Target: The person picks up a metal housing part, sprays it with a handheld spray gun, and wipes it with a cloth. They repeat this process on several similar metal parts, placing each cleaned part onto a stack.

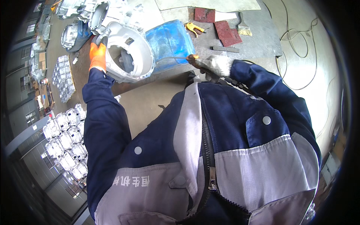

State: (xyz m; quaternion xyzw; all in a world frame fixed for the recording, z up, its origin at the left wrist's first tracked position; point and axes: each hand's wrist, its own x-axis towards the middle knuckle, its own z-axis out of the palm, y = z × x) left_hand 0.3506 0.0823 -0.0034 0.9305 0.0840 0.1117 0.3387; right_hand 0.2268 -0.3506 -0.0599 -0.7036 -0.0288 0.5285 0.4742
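Note:
A large silver cast-metal housing [145, 50] with a wide round opening stands at the near edge of the workbench. My left hand [98, 54], in an orange glove with grey fingertips, is closed over its left rim. In a whitish glove, my right hand [217, 65] grips an air blow gun [193, 57] to the right of the housing. The gun's thin tube points left and its tip is by the housing's right wall. A dark hose runs back from that hand under the forearm. The fingers of my right hand are partly hidden.
Behind the housing lies a blue plastic sheet or container [170, 41]. Farther right are a yellow blow gun [195, 29], dark red pads [228, 33], a scraper or brush [243, 28] and a grey bar [225, 49]. More castings [69, 35] sit at far left; stacked ones [67, 142] stand lower left.

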